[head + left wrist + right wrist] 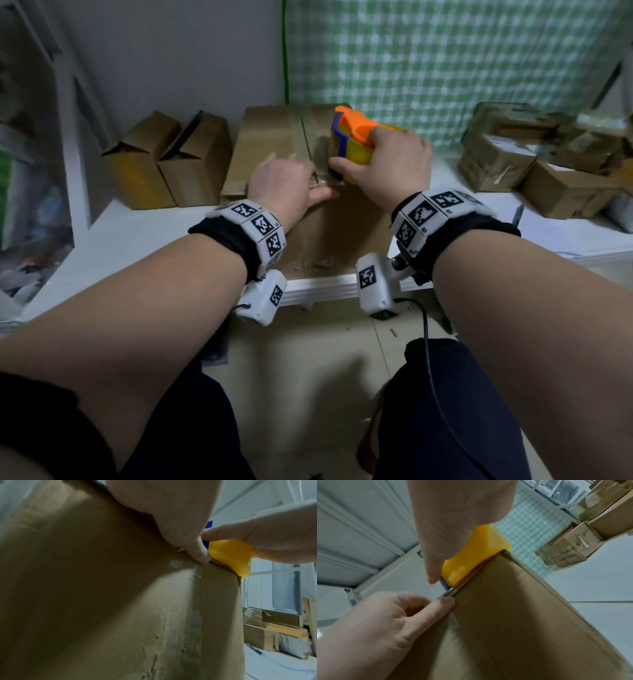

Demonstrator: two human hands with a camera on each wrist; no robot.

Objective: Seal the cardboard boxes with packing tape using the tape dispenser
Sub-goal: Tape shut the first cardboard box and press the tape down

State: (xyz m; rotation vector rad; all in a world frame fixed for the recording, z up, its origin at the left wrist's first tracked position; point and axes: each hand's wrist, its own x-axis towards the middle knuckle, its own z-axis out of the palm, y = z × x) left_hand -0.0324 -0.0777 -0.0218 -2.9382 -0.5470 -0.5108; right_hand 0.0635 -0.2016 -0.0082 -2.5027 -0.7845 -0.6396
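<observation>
Surface: white shelf [137,240].
Left hand [286,185]: your thumb pins tape on brown cardboard box [274,137].
Right hand [387,161]: clamped on yellow-orange plastic tape dispenser [356,137]; draw it steadily toward 12 o'clock.

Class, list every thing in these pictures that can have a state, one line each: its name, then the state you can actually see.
large cardboard box: flaps shut, tape along the top seam
tape dispenser: on the box top, near the front edge
right hand: grips the tape dispenser
left hand: thumb presses the box's front top edge
two small boxes: flaps open
pile of boxes: taped
</observation>
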